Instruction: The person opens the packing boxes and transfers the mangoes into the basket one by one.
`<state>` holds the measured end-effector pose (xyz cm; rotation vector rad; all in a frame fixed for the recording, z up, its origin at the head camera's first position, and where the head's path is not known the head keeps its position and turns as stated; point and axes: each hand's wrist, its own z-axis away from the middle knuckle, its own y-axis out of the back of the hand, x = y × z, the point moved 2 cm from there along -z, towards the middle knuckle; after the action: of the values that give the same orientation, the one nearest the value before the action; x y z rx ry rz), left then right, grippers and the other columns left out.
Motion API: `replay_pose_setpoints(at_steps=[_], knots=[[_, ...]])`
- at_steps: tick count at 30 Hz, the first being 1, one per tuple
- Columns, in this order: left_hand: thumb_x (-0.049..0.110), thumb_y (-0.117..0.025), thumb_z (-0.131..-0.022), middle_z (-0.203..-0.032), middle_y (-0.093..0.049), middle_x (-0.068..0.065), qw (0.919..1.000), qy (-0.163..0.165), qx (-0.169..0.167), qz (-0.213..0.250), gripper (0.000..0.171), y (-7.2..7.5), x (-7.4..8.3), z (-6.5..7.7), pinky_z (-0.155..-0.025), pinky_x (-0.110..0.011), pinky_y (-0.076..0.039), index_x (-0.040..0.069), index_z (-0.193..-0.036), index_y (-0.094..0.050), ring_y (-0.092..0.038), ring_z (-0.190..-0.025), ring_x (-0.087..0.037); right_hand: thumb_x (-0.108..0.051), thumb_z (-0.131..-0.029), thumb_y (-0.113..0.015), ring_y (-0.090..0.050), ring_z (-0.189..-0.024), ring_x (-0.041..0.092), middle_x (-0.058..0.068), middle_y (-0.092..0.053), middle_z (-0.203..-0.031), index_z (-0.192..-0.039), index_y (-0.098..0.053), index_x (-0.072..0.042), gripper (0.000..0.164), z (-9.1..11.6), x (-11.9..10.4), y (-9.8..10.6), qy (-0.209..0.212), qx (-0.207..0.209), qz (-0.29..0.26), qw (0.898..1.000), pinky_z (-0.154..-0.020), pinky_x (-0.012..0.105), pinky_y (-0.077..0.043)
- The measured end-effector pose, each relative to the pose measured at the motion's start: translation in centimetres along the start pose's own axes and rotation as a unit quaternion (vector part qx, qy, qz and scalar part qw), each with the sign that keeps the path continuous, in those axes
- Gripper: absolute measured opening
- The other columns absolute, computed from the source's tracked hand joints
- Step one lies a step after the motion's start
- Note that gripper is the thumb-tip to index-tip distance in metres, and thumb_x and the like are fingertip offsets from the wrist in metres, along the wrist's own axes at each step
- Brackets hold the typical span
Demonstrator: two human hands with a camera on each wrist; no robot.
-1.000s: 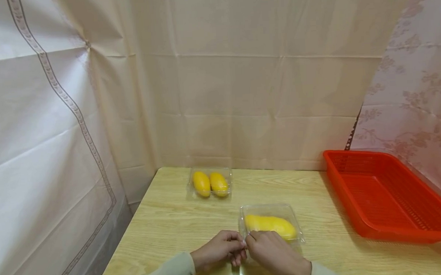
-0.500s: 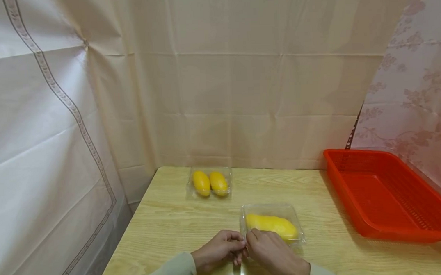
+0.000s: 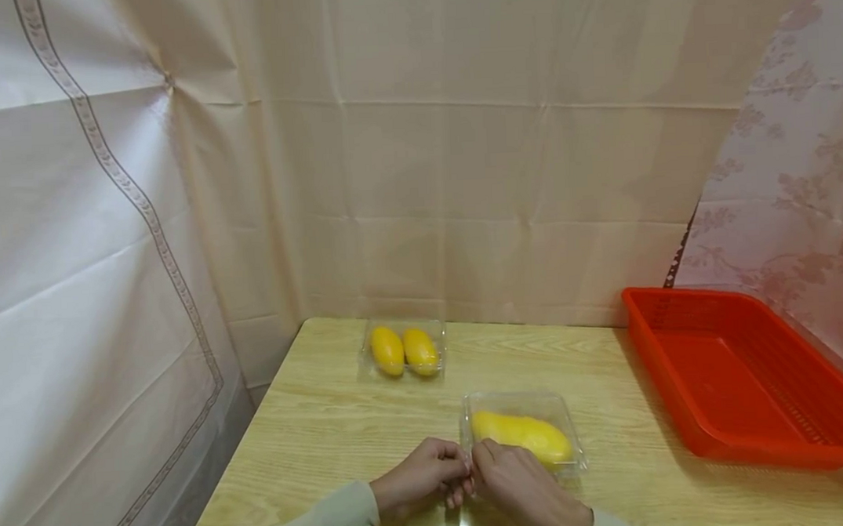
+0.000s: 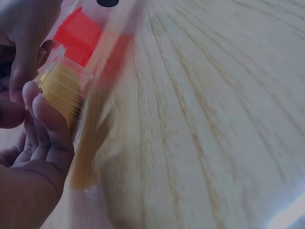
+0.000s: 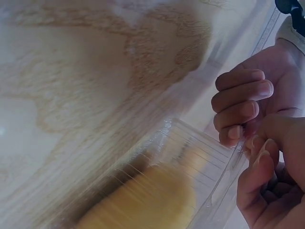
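A clear plastic clamshell box (image 3: pixel 541 403) with yellow mangoes (image 3: pixel 521 435) inside lies on the near part of the table. My left hand (image 3: pixel 427 473) and right hand (image 3: pixel 521 484) meet at its near-left corner. In the right wrist view, thumb and fingertips of the right hand (image 5: pixel 271 176) pinch at the corner of the box's edge. Just across from them, the left hand's (image 5: pixel 243 102) curled fingers hold the same corner. The left wrist view shows the ribbed side of the box (image 4: pixel 64 88) beyond both hands. The exact spot they pinch is hidden by fingers.
Another clear box (image 3: pixel 438 330) holding two mangoes (image 3: pixel 387 351) stands at the back left of the wooden table (image 3: pixel 337 424). On the right is a red plastic basket (image 3: pixel 690 424). Cloth curtains (image 3: pixel 417 169) hang behind and at both sides.
Both hands stay at the box's near-left corner, with barely any movement. The whole head view shifts slightly; the boxes and the basket keep their places.
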<state>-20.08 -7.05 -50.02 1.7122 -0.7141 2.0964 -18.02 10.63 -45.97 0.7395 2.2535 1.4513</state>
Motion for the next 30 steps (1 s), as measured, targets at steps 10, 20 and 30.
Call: replay_pose_setpoints(at_steps=[10, 20, 30], knots=[[0.008, -0.058, -0.095, -0.073, -0.066, -0.005, 0.9985, 0.016, 0.037, -0.036, 0.013, -0.2, 0.2, -0.3, -0.052, -0.02, -0.05, 0.004, -0.084, -0.065, -0.056, -0.055, -0.009, -0.001, -0.088, -0.074, -0.038, -0.062, -0.004, -0.013, -0.042, -0.075, -0.083, -0.053, -0.015, 0.026, -0.9, 0.0, 1.2, -0.055, 0.035, -0.074, 0.995, -0.051, 0.013, -0.035], [0.007, -0.055, -0.101, -0.074, -0.066, -0.008, 0.9992, -0.004, 0.007, -0.038, 0.015, -0.2, -0.5, -0.5, -0.052, -0.02, -0.051, 0.0, -0.09, -0.063, -0.057, -0.055, -0.008, -0.001, -0.083, -0.078, -0.037, -0.062, -0.005, -0.015, -0.043, -0.074, -0.084, -0.056, -0.016, 0.026, 0.0, 0.2, 0.7, -0.024, 0.068, -0.058, 0.996, -0.053, 0.008, -0.032], [0.014, -0.063, -0.102, -0.074, -0.067, -0.006, 0.998, 0.011, 0.016, -0.06, 0.019, 0.0, -0.1, -0.6, -0.05, -0.02, -0.05, 0.0, -0.09, -0.063, -0.058, -0.055, -0.009, -0.006, -0.082, -0.071, -0.032, -0.057, -0.003, -0.014, -0.038, -0.069, -0.084, -0.053, -0.016, 0.021, 1.0, 0.6, 0.8, -0.004, 0.11, 0.038, 0.993, -0.046, 0.011, -0.025]])
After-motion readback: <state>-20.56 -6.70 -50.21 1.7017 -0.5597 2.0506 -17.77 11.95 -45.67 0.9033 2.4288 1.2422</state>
